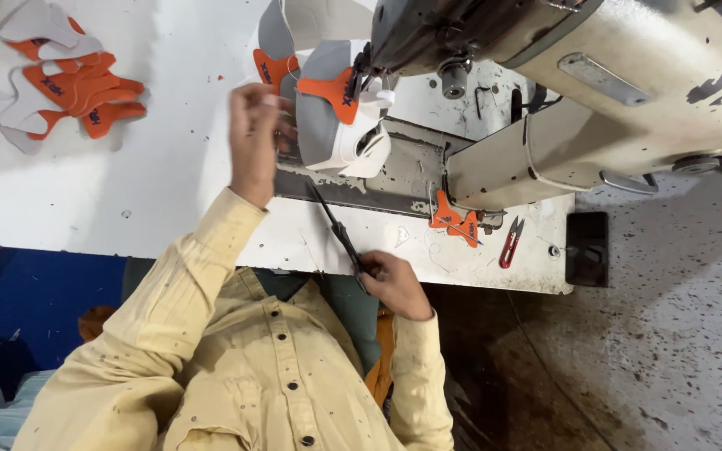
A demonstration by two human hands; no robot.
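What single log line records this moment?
left hand: at grey-orange shoe upper | right hand: grips dark slim tool | sewing machine: above upper

A grey and white shoe upper (327, 125) with an orange patch is sitting near the top centre of the frame, curved around the machine post. A long, thin dark tool (336, 225) is lying diagonally below it, at the centre.

Grey-white shoe upper (336, 125) — orange patches (332, 88)
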